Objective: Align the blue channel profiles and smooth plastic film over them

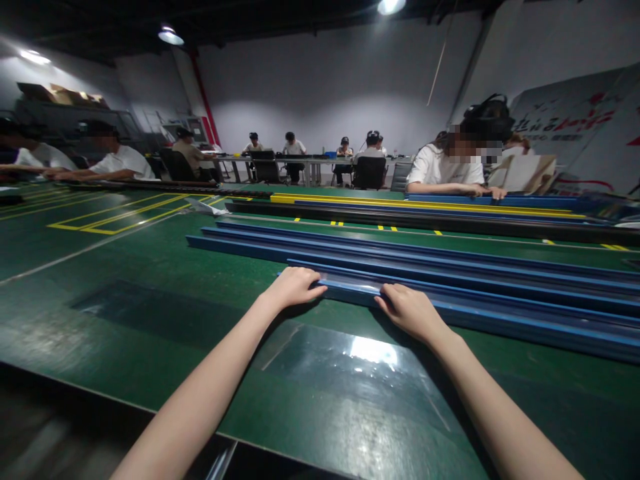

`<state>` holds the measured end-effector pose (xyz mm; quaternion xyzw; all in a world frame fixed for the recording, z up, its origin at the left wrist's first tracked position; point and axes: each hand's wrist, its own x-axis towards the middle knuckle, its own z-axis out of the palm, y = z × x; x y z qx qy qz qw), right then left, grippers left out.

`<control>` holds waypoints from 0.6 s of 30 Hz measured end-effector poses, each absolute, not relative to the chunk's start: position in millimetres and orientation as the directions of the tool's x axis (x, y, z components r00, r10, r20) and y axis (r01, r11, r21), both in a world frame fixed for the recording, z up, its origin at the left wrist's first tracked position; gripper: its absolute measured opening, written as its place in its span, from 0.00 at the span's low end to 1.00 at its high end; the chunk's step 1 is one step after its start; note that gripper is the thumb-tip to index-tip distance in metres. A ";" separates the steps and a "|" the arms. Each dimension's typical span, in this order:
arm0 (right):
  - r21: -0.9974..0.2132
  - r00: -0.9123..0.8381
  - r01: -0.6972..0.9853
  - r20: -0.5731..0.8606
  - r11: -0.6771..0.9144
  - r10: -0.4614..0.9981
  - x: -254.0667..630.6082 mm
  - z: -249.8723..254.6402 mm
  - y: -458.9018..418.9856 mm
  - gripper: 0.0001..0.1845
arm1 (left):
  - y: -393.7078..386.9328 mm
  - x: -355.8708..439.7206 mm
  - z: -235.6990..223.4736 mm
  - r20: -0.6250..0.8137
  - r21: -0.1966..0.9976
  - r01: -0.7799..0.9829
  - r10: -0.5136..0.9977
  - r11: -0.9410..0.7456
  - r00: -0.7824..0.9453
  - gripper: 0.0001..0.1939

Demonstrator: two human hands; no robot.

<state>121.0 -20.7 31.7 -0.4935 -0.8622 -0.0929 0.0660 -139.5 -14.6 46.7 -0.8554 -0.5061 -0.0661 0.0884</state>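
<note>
A long blue channel-shaped rail [470, 310] lies on the green table, its left end close to my hands. My left hand [297, 285] is closed over that end, with the thumb along the near wall and the fingers over the top. Farther right on the same rail, my right hand [407, 308] grips the near wall, thumb in front and fingers reaching inside. Between the hands, a shiny clear strip [350, 281] shows in the channel; whether the fingers also pinch it is hidden. Another blue rail [350, 250] lies just behind, running parallel.
A clear plastic sheet [345, 373] lies on the green table [165, 360] between my forearms. Yellow strips [400, 203] and a black bar [380, 215] stretch across farther back. A co-worker [450, 167] leans over blue rails opposite; other people sit at tables behind.
</note>
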 end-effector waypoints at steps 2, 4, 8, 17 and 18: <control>0.089 -0.502 0.865 0.206 0.495 0.840 120.8 31.8 -21.0 0.15 | -14.3 -141.7 46.7 0.194 -0.091 0.881 0.859 -0.465 0.474 0.17; 0.089 -0.503 0.864 0.207 0.495 0.839 120.5 31.8 -21.2 0.15 | -14.3 -143.1 46.8 0.190 -0.095 0.882 0.861 -0.462 0.472 0.18; 0.088 -0.502 0.864 0.213 0.495 0.838 119.8 30.9 -21.2 0.16 | -14.0 -143.9 46.1 0.198 -0.093 0.878 0.856 -0.469 0.478 0.17; 0.114 -0.494 0.869 0.225 0.481 0.840 117.5 29.4 -22.1 0.16 | -11.3 -147.7 41.5 0.191 -0.067 0.882 0.862 -0.466 0.470 0.17; 0.114 -0.494 0.869 0.225 0.481 0.840 117.3 29.4 -22.2 0.16 | -11.1 -148.0 41.2 0.192 -0.061 0.881 0.861 -0.470 0.472 0.17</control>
